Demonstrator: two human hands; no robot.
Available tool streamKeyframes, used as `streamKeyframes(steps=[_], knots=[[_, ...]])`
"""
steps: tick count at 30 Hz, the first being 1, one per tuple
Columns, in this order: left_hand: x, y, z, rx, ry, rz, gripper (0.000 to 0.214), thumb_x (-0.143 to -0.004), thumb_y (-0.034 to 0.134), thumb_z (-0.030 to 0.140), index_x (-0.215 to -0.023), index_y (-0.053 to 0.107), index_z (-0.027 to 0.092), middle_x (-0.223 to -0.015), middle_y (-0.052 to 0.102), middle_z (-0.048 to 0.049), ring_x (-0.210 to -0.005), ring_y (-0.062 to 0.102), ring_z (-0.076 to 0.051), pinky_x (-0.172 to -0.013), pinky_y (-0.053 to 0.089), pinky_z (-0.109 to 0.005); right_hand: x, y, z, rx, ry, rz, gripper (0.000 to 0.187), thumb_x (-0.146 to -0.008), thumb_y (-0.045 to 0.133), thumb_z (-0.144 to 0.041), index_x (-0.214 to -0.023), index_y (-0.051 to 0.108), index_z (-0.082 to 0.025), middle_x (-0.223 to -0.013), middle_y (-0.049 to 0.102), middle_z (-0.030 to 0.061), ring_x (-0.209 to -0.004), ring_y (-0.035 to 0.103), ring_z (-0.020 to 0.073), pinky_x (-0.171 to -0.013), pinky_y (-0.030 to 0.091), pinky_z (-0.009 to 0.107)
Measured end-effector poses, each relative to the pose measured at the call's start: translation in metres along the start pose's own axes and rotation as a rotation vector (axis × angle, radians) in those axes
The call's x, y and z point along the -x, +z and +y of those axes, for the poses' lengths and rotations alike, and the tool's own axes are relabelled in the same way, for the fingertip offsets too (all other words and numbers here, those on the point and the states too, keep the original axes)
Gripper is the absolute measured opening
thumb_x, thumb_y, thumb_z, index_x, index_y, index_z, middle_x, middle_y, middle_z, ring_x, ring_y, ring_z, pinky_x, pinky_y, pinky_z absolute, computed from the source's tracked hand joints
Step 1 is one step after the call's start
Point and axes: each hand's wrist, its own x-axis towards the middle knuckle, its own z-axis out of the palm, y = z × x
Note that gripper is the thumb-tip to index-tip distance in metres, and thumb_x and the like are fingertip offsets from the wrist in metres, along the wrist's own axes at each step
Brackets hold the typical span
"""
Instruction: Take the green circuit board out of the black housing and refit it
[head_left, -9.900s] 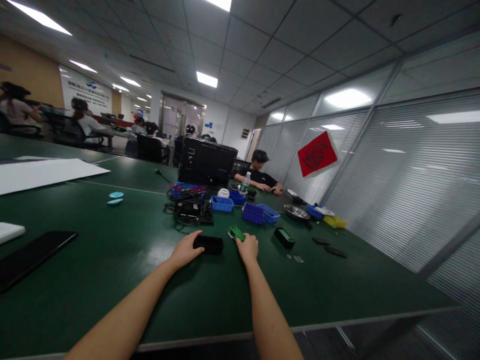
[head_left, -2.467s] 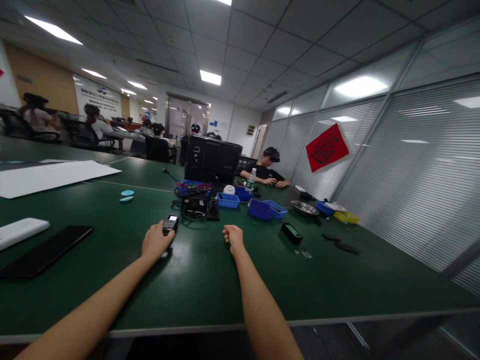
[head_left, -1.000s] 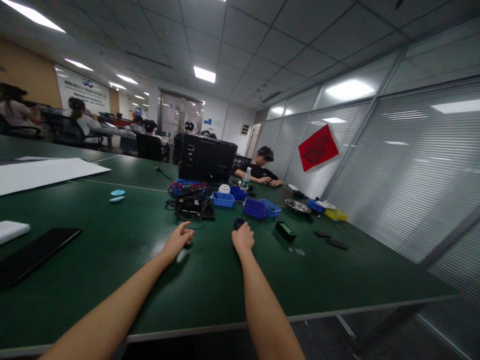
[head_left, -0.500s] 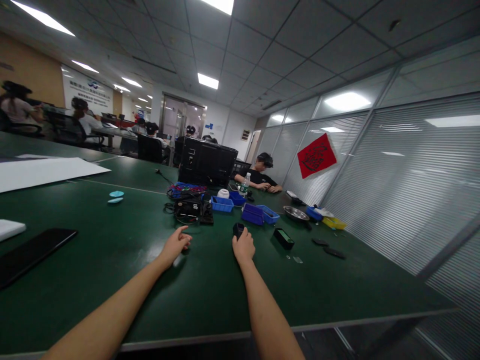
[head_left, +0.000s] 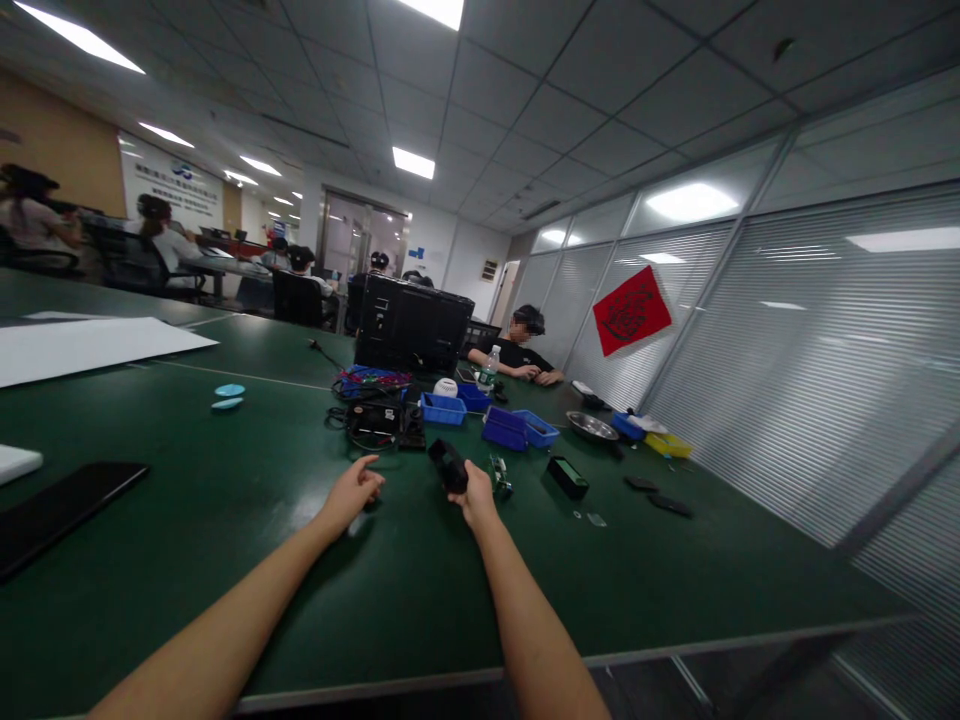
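A black hollow casing, tilted with its open end facing up and left, is in the grip of my right hand above the green table. To the right of that hand lies a small green circuit board. Farther right is a black box with a greenish top. My left hand holds nothing; it hovers low over or rests on the table, index finger stretched and the other fingers loosely bent. Nearest to it is a black device with cables.
Blue bins, a white ball and a metal bowl stand beyond my hands. A black monitor is behind them. Flat black pieces lie right, a black slab left. A person sits across the table.
My right hand has shifted slightly left, and the black casing in it has swung left and tilted. The circuit board now shows to its right. My left hand has barely moved.
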Motion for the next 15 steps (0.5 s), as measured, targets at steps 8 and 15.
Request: streamKeyframes(steps=[8, 15], knots=[[0.001, 0.0, 0.001, -0.007, 0.004, -0.002, 0.056, -0.064, 0.049, 0.033, -0.116, 0.044, 0.011, -0.075, 0.062, -0.0025, -0.062, 0.058, -0.014, -0.057, 0.047, -0.026, 0.004, -0.019, -0.005, 0.686, -0.175, 0.07, 0.021, -0.083, 0.037, -0.034, -0.086, 0.052, -0.019, -0.083, 0.058, 0.0059, -0.069, 0.058, 0.0166, -0.054, 0.046, 0.028], [0.002, 0.0, 0.002, -0.034, 0.008, -0.009, 0.057, -0.065, 0.048, 0.034, -0.116, 0.043, 0.01, -0.078, 0.061, -0.0038, -0.063, 0.059, -0.014, -0.058, 0.047, -0.026, 0.02, -0.016, -0.016, 1.124, -0.474, 0.061, 0.04, -0.081, 0.039, -0.048, -0.102, 0.057, -0.019, -0.093, 0.06, 0.0086, -0.091, 0.054, 0.0205, -0.077, 0.039, 0.029]])
